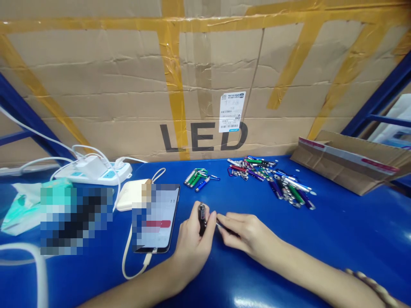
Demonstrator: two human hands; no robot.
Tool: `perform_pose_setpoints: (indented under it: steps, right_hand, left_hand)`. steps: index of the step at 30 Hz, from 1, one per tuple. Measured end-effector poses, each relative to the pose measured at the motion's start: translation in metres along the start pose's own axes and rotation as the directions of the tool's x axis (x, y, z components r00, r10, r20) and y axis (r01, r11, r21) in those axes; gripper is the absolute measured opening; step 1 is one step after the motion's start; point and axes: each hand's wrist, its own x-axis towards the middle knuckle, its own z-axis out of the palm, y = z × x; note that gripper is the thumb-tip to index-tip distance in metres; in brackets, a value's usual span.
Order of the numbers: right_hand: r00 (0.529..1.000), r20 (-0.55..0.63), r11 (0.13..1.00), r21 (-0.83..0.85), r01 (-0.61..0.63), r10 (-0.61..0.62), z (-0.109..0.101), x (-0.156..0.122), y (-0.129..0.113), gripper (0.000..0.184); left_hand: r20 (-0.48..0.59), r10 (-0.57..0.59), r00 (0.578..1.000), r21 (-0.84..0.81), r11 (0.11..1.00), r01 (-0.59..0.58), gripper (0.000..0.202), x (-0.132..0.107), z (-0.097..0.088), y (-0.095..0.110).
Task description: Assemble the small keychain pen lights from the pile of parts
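My left hand is closed around a small black keychain flashlight, held upright with its metallic end on top. Just to its right, my right hand pinches a thin dark piece with a light tip; its kind is mostly hidden by the fingers. The two hands nearly meet over the blue table. Beyond them lies a small group of green, silver and blue keychain flashlights with carabiner clips. A larger loose pile of mixed-colour flashlights lies to the right.
A phone with a cable plugged in lies left of my hands, near a cream power bank. Farther left are a power strip and a tissue pack. An open cardboard box stands right; a large LED carton walls the back.
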Motion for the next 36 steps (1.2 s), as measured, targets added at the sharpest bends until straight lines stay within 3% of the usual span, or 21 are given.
perform_pose_setpoints:
  steps: [6, 12, 16, 21, 28, 32, 36]
  right_hand:
    - [0.98, -0.201, 1.0, 0.01, -0.002, 0.004, -0.009, 0.003, 0.007, 0.028]
    - [0.951, -0.31, 1.0, -0.016, 0.007, -0.012, -0.014, 0.003, 0.006, 0.02]
    - [0.932, -0.351, 0.993, -0.096, 0.066, -0.096, -0.012, 0.001, 0.008, 0.017]
    - [0.948, -0.297, 0.992, -0.086, 0.094, -0.115, -0.01, 0.001, 0.01, 0.019]
    - [0.988, -0.149, 0.999, -0.024, 0.026, -0.029, -0.019, 0.003, 0.009, 0.025]
    - [0.99, 0.019, 0.988, 0.073, -0.138, 0.137, -0.024, 0.007, 0.012, 0.027]
    - [0.936, 0.072, 0.928, 0.122, -0.351, 0.345, -0.021, 0.009, 0.028, 0.032]
  left_hand:
    - [0.099, -0.02, 0.995, 0.064, 0.998, 0.014, 0.029, 0.0, -0.006, 0.005]
    - [0.212, -0.055, 0.976, 0.326, 0.945, -0.018, 0.018, 0.001, -0.005, 0.009]
    - [0.255, -0.018, 0.967, 0.365, 0.928, -0.079, 0.019, 0.001, -0.006, 0.01]
    - [0.254, 0.001, 0.967, 0.331, 0.939, -0.088, 0.02, -0.001, -0.008, 0.01]
    - [0.188, -0.098, 0.977, 0.253, 0.966, 0.049, 0.025, 0.0, -0.007, 0.011]
    - [0.123, -0.12, 0.985, 0.274, 0.958, 0.082, 0.017, 0.004, -0.005, 0.011]
    - [0.093, -0.088, 0.992, 0.309, 0.949, 0.055, 0.024, 0.007, -0.003, 0.002]
